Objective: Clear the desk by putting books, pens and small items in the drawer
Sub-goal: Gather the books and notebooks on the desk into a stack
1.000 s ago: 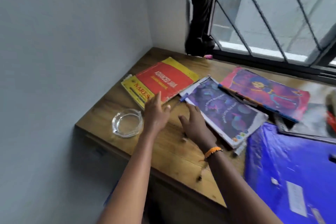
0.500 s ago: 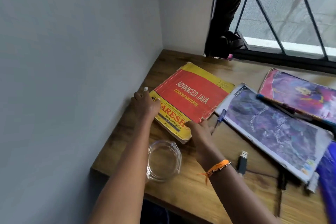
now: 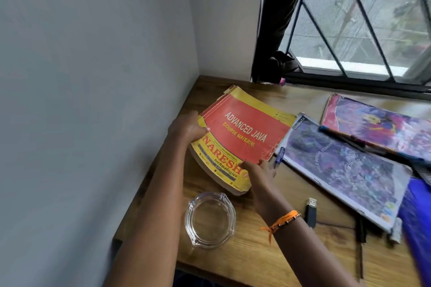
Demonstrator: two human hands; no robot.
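A thick red and yellow book (image 3: 242,137) titled "Advanced Java" is tilted up off the wooden desk (image 3: 261,261) near the wall corner. My left hand (image 3: 189,127) grips its left edge. My right hand (image 3: 257,171) holds its near right edge. Right of it lies a purple notebook (image 3: 345,170), with a blue pen (image 3: 279,157) at its left edge. A pink and purple notebook (image 3: 377,128) lies further back, with a dark pen (image 3: 363,144) across its front edge. A black USB stick (image 3: 311,212) rests on the desk. No drawer is in view.
A clear glass ashtray (image 3: 210,219) sits near the desk's front left corner, under my forearms. A blue folder (image 3: 417,223) is at the right edge. The grey wall (image 3: 93,77) bounds the left. A barred window (image 3: 361,30) and dark cloth (image 3: 277,42) stand behind.
Both hands went from the desk to the red and yellow book, took hold of its edges, and its near side has come up. My view shifted left and closer.
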